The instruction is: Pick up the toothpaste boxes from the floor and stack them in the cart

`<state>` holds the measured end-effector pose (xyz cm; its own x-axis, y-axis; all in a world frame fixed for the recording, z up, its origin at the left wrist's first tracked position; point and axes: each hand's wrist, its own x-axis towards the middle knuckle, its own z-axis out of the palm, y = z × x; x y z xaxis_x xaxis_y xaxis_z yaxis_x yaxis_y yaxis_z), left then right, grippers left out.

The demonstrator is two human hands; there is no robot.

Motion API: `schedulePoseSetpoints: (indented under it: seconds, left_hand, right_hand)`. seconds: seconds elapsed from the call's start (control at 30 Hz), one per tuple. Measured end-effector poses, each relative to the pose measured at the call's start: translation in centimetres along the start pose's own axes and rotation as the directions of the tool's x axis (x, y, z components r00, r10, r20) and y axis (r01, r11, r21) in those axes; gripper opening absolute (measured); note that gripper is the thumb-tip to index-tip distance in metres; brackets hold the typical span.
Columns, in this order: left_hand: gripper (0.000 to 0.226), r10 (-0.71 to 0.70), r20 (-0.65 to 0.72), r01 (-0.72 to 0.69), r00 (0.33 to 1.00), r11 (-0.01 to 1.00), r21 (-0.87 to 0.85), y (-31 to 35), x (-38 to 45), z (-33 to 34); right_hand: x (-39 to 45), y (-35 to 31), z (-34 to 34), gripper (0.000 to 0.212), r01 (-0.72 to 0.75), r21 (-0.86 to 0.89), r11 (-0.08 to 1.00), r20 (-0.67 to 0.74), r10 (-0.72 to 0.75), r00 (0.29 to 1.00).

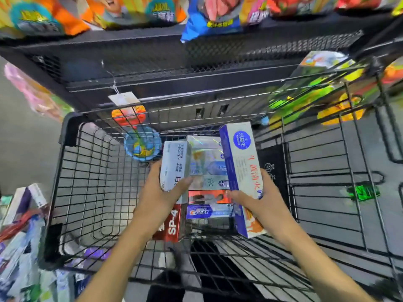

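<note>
Both hands are clamped on toothpaste boxes above the wire cart [91, 188]: left hand [160, 192] on a white-and-red box [174, 171], right hand [259, 199] on a blue-edged box [242, 166]. Stacked boxes [207, 184] are seen at frame centre; blurred boxes [19, 236] lie lower left on grey floor [21, 138].

Two hands were in view, each holding one toothpaste box: a white-and-red box [174, 186] and a white-and-blue box [244, 171]. One wire cart [91, 192] held at least four stacked boxes [208, 182]; the floor pile [19, 247] was too blurred to count.
</note>
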<state>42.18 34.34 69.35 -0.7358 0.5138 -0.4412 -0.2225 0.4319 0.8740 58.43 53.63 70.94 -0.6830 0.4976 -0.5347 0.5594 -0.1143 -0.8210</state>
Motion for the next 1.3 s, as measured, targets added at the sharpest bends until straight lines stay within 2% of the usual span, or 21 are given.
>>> schedulePoseSetpoints:
  seconds: [0.2, 0.37, 0.47, 0.6, 0.67, 0.73, 0.8, 0.87, 0.97, 1.1, 1.2, 1.3]
  left_hand:
    - [0.07, -0.024, 0.062, 0.015, 0.998, 0.989, 0.149, -4.2, 3.1, 1.5]
    - [0.058, -0.023, 0.141, -0.021, 0.99, 0.953, 0.303, -8.3, 4.5, 2.3]
    - [0.053, -0.025, 0.118, -0.016, 0.993, 0.945, 0.328, -10.0, 5.0, 2.2]
    - [0.054, -0.015, 0.034, 0.002, 0.999, 0.938, 0.348, -11.5, 5.7, 1.1]
    - [0.05, -0.005, 0.018, -0.003, 1.0, 0.919, 0.393, -12.2, 6.0, 0.4]
    - [0.048, -0.002, 0.015, -0.005, 1.0, 0.909, 0.416, -12.7, 6.3, -0.1]
    - [0.047, 0.011, 0.017, -0.017, 1.0, 0.909, 0.417, -13.0, 6.3, -0.4]
    - [0.047, 0.006, 0.01, -0.01, 1.0, 0.915, 0.403, -13.1, 6.4, -0.6]
    - [0.046, 0.002, -0.007, 0.001, 1.0, 0.927, 0.375, -12.8, 6.4, -0.6]
    - [0.045, 0.001, 0.003, -0.002, 1.0, 0.946, 0.323, -12.2, 6.5, -0.6]
    - [0.047, -0.001, -0.001, 0.001, 1.0, 0.952, 0.306, -12.3, 6.7, -0.4]
    - [0.046, 0.035, 0.016, -0.039, 0.999, 0.94, 0.339, -12.3, 7.0, -0.2]
  right_hand:
    - [1.8, 2.5, -1.1, 0.059, -0.026, -0.116, 0.993, 0.025, 0.029, 0.999]
    - [2.8, 4.7, -1.7, 0.058, -0.001, -0.221, 0.975, -0.01, -0.001, 1.0]
    - [3.6, 6.0, -2.4, 0.051, 0.043, -0.335, 0.941, 0.033, -0.033, 0.999]
    - [4.6, 8.1, -2.9, 0.035, 0.255, -0.587, 0.769, 0.269, -0.111, 0.957]
    - [4.9, 9.7, -2.4, 0.049, 0.283, -0.649, 0.706, 0.397, -0.003, 0.918]
    - [5.5, 12.2, -1.3, 0.061, 0.351, -0.737, 0.577, 0.491, 0.1, 0.866]
    - [6.3, 14.4, 0.1, 0.072, 0.437, -0.788, 0.434, 0.551, 0.182, 0.814]
    - [7.0, 16.2, 1.6, 0.076, 0.492, -0.797, 0.35, 0.588, 0.264, 0.764]
    - [7.4, 18.7, 3.0, 0.071, 0.525, -0.794, 0.307, 0.601, 0.263, 0.755]
    - [7.3, 20.9, 4.1, 0.056, 0.591, -0.758, 0.276, 0.633, 0.096, 0.768]
    - [7.7, 21.0, 4.9, 0.048, 0.611, -0.755, 0.239, 0.635, 0.034, 0.771]
    - [7.7, 21.2, 5.5, 0.046, 0.563, -0.797, 0.219, 0.593, 0.104, 0.798]
